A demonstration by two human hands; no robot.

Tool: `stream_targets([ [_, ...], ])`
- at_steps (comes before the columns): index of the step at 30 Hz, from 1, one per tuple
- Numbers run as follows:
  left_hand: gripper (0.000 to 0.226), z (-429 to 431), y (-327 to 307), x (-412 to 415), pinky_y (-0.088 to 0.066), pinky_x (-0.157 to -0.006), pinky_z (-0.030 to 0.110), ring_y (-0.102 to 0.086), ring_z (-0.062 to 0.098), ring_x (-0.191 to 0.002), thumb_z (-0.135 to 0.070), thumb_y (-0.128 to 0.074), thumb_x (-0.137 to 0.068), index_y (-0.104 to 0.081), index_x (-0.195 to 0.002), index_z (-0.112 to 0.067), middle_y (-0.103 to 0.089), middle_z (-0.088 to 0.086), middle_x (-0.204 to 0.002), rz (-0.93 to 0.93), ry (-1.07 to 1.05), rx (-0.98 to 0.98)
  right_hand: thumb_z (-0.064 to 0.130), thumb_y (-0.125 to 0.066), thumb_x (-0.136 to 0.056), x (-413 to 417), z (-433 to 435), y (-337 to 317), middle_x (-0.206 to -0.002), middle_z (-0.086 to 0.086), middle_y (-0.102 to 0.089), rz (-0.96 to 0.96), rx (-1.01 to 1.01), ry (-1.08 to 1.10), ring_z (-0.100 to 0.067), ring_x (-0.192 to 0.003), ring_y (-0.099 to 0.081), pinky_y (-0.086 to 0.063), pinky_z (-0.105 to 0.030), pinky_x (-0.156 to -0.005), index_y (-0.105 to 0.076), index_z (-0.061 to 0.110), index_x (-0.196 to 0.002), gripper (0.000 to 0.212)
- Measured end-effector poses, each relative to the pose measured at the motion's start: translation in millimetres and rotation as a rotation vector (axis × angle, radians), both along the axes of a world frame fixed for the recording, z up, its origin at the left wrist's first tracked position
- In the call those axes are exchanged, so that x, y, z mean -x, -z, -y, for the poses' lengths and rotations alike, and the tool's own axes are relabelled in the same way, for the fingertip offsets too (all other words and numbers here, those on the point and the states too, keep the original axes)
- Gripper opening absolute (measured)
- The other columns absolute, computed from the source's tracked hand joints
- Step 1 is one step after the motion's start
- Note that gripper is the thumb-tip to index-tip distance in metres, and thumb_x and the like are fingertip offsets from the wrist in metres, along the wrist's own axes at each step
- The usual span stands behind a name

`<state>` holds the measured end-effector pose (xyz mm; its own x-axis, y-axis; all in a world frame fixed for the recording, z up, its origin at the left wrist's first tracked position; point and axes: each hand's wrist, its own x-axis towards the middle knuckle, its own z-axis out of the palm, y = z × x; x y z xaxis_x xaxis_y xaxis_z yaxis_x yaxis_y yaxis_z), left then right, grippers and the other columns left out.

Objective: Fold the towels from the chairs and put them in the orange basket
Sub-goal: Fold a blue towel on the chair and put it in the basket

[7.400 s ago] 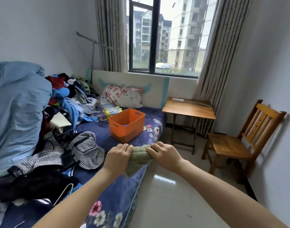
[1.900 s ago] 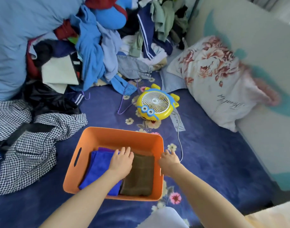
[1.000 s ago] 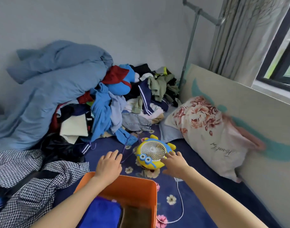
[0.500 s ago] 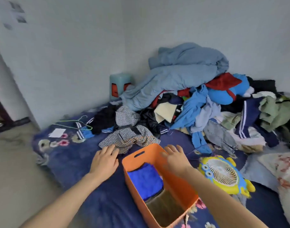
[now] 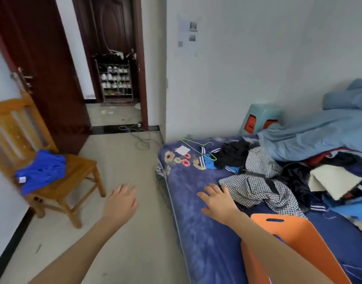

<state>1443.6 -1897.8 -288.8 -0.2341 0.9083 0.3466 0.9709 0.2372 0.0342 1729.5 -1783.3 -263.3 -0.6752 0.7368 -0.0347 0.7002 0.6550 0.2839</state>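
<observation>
The bed (image 5: 206,232) is heaped with clothes (image 5: 258,187) at the right. A chair (image 5: 77,173) is set by the left wall. The basket (image 5: 295,232) is placed on the bed, lower right. A blue towel (image 5: 42,171) is crumpled on the chair seat. The left hand (image 5: 120,203) is held over the floor (image 5: 124,160), the right hand (image 5: 219,201) over the bed; nothing is gripped and the fingers are spread.

Light: soft, even daylight, faint shadows.
Sharpness: motion blur smears the honey-coloured slatted wooden chair (image 5: 42,160).
Edges: wide-angle bending of the dark red-brown wooden door (image 5: 44,64).
</observation>
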Motion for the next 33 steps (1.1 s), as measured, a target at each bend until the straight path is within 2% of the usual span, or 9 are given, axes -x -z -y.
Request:
stream_targets([
  [3, 0.030, 34.2, 3.3, 69.3, -0.055, -0.063, 0.038, -0.067, 0.031, -0.080, -0.019, -0.071, -0.066, -0.072, -0.093, -0.006, -0.070, 0.013, -0.095, -0.020, -0.125, -0.011, 0.055, -0.087, -0.019, 77.6, 6.8, -9.8, -0.074, -0.004, -0.070, 0.014, 0.010, -0.060, -0.021, -0.075, -0.070, -0.056, -0.047, -0.061, -0.075, 0.029, -0.077, 0.065],
  [6, 0.029, 62.6, 1.0, 131.1, -0.054, -0.053, 0.038, -0.066, 0.032, -0.067, -0.021, -0.064, -0.060, -0.072, -0.083, -0.005, -0.069, 0.014, -0.081, -0.046, -0.186, -0.022, 0.047, -0.081, -0.059, 142.0, 13.3, -25.7, -0.107, -0.013, -0.065, 0.033, -0.004, -0.159, -0.030, -0.109, -0.060, -0.042, -0.060, -0.090, -0.068, 0.021, -0.110, 0.059],
  [10, 0.029, 93.1, 3.6, 204.1, -0.055, -0.057, 0.039, -0.067, 0.031, -0.073, -0.022, -0.059, -0.066, -0.071, -0.088, -0.007, -0.071, 0.012, -0.087, -0.078, -0.289, 0.001, 0.042, -0.087, -0.046, 209.7, 11.1, -26.4, -0.098, -0.011, -0.068, 0.027, 0.072, -0.109, -0.030, -0.097, -0.066, -0.049, -0.060, -0.079, -0.073, 0.019, -0.098, 0.059],
  [12, 0.027, 102.1, 12.3, 227.1, -0.056, -0.056, 0.039, -0.066, 0.032, -0.073, -0.016, -0.074, -0.060, -0.070, -0.085, -0.006, -0.070, 0.013, -0.089, -0.049, -0.307, -0.022, 0.035, -0.065, -0.081, 238.9, 8.9, -17.8, -0.133, -0.013, -0.049, -0.019, 0.133, -0.149, -0.030, -0.129, -0.042, -0.024, -0.058, -0.107, -0.051, 0.016, -0.131, 0.056],
  [14, 0.029, 103.9, 20.7, 241.7, -0.052, -0.051, 0.035, -0.065, 0.031, -0.067, -0.015, -0.079, -0.054, -0.067, -0.079, -0.007, -0.068, 0.011, -0.084, -0.006, -0.297, -0.045, 0.035, -0.047, -0.093, 261.8, 1.9, -11.1, -0.145, -0.006, -0.033, 0.006, 0.128, -0.155, -0.024, -0.138, -0.024, -0.009, -0.050, -0.113, -0.032, 0.019, -0.143, 0.055],
  [20, 0.052, 68.7, 39.4, 261.5, -0.054, -0.051, 0.038, -0.068, 0.032, -0.071, -0.016, -0.091, -0.037, -0.068, -0.083, -0.007, -0.069, 0.012, -0.086, 0.127, -0.285, 0.051, 0.038, -0.043, -0.095, 300.7, -22.3, 0.5, -0.145, -0.004, -0.032, 0.005, 0.207, -0.158, -0.021, -0.137, -0.024, -0.011, -0.050, -0.113, -0.028, 0.023, -0.144, 0.054],
  [24, 0.030, 17.2, 42.1, 262.9, -0.055, -0.052, 0.039, -0.066, 0.029, -0.068, -0.031, -0.052, -0.063, -0.065, -0.082, -0.011, -0.067, 0.007, -0.081, 0.084, -0.243, 0.093, 0.036, -0.044, -0.094, 301.6, -66.8, 7.3, -0.146, -0.002, -0.034, -0.019, 0.222, -0.166, -0.018, -0.137, -0.025, -0.010, -0.046, -0.113, -0.029, 0.022, -0.144, 0.054],
  [28, 0.029, -49.3, 36.6, 272.5, -0.055, -0.060, 0.038, -0.067, 0.027, -0.074, -0.020, -0.078, -0.057, -0.070, -0.083, -0.013, -0.069, 0.006, -0.087, 0.116, -0.315, 0.080, 0.036, -0.046, -0.093, 322.1, -135.2, 8.3, -0.143, -0.003, -0.037, -0.048, 0.209, -0.166, -0.020, -0.134, -0.030, -0.017, -0.045, -0.111, -0.032, 0.022, -0.142, 0.053],
  [33, 0.030, -119.4, 30.9, 286.4, -0.050, -0.073, 0.038, -0.063, 0.030, -0.090, -0.017, -0.070, -0.071, -0.068, -0.100, -0.013, -0.067, 0.007, -0.103, 0.234, -0.464, 0.049, 0.037, -0.045, -0.093, 357.7, -209.5, 7.8, -0.143, -0.004, -0.037, -0.033, 0.230, -0.280, -0.021, -0.133, -0.031, -0.018, -0.041, -0.109, -0.032, 0.022, -0.141, 0.052],
])
